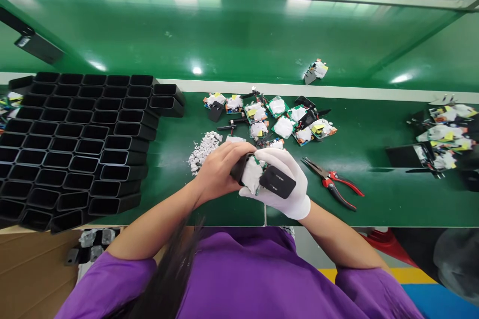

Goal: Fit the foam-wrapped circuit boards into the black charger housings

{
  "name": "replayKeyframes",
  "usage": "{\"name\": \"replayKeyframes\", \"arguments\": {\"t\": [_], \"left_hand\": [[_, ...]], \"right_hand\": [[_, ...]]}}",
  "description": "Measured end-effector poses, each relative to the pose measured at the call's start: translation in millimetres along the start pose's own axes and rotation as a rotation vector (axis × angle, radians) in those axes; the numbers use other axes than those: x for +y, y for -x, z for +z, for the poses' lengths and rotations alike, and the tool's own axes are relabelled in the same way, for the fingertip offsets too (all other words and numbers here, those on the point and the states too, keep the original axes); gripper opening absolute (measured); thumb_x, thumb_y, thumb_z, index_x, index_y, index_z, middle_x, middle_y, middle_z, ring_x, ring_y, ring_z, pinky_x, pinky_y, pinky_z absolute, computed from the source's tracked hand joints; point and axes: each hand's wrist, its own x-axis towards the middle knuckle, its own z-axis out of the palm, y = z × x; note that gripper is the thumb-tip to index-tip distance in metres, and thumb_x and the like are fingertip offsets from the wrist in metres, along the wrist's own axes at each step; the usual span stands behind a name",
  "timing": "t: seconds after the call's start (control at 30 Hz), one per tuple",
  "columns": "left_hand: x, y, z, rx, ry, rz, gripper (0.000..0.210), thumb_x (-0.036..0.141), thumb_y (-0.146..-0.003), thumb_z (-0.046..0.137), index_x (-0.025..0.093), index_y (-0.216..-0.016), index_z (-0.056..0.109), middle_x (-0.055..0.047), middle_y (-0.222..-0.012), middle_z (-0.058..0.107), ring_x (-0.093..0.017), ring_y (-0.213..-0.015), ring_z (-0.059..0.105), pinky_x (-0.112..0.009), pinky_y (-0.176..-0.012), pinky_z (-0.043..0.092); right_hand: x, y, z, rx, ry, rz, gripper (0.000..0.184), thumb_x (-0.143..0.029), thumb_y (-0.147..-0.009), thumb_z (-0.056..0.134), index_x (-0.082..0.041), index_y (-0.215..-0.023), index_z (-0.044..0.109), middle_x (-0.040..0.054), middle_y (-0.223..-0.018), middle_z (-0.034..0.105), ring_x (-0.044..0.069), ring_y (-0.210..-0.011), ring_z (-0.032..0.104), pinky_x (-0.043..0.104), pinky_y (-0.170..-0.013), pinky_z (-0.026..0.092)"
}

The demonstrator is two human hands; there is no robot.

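Note:
My bare left hand [219,172] is closed round a black plastic case [238,168]. My right hand [286,169], in a white glove, grips a circuit board coated in white filler [252,173]. A black end cap with metal prongs [277,182] sits at the board's right end, against the gloved palm. The board's left end is at the mouth of the case; how far inside it reaches is hidden. Several similar white-coated boards [283,127] lie just beyond my hands. White crumbs [204,152] are heaped beside my left hand.
Rows of open black cases [88,147] fill the left of the green bench [224,212]. Red-handled pliers [331,182] lie right of my gloved hand. More boards and cases [445,134] are piled at far right. One board [316,71] stands beyond the pale strip.

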Motion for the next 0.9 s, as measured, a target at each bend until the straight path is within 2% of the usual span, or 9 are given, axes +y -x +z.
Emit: {"name": "replayKeyframes", "arguments": {"t": [0.1,0.27,0.47,0.7,0.9], "left_hand": [[1.0,0.0,0.4,0.012,0.007,-0.001,0.037,0.025,-0.085,0.062,0.021,-0.120,0.052,-0.007,-0.108,0.072,-0.019,-0.093,0.068,-0.029,-0.076,0.054],[0.9,1.1,0.6,-0.011,0.005,-0.025,0.037,0.020,-0.084,0.058,0.021,-0.121,0.052,-0.007,-0.109,0.072,-0.019,-0.096,0.068,-0.028,-0.077,0.054],[-0.8,3.3,3.4,-0.012,0.006,-0.076,0.034,0.030,-0.086,0.060,0.022,-0.119,0.054,-0.008,-0.109,0.072,-0.020,-0.096,0.068,-0.031,-0.080,0.055],[2.9,2.4,3.1,-0.006,0.058,-0.157,0.045,0.042,-0.082,0.070,0.020,-0.118,0.054,-0.007,-0.105,0.073,-0.019,-0.092,0.069,-0.029,-0.076,0.055],[2.4,2.0,3.7,0.015,0.039,-0.109,0.044,0.039,-0.082,0.069,0.019,-0.118,0.053,-0.008,-0.105,0.073,-0.020,-0.094,0.070,-0.029,-0.077,0.055]], "right_hand": [[1.8,0.1,0.4,-0.005,0.018,-0.032,0.072,-0.051,-0.079,0.079,-0.031,-0.140,0.046,0.0070,-0.114,0.066,0.027,-0.102,0.068,0.042,-0.089,0.058],[1.5,-2.1,2.3,-0.011,-0.014,0.001,0.070,-0.048,-0.078,0.081,-0.033,-0.139,0.048,0.0065,-0.114,0.065,0.026,-0.100,0.068,0.040,-0.086,0.059],[-1.8,-3.7,6.6,0.026,-0.051,0.026,0.068,-0.042,-0.079,0.081,-0.034,-0.138,0.049,0.0077,-0.115,0.062,0.026,-0.100,0.068,0.041,-0.086,0.060],[0.1,-3.5,7.0,0.008,-0.212,0.106,0.078,-0.055,-0.076,0.079,-0.032,-0.142,0.044,0.0100,-0.124,0.061,0.029,-0.110,0.063,0.048,-0.093,0.057],[-0.8,-9.5,2.2,-0.008,-0.165,0.039,0.066,-0.048,-0.079,0.079,-0.031,-0.137,0.051,0.0105,-0.118,0.060,0.027,-0.104,0.065,0.045,-0.090,0.059]]}}
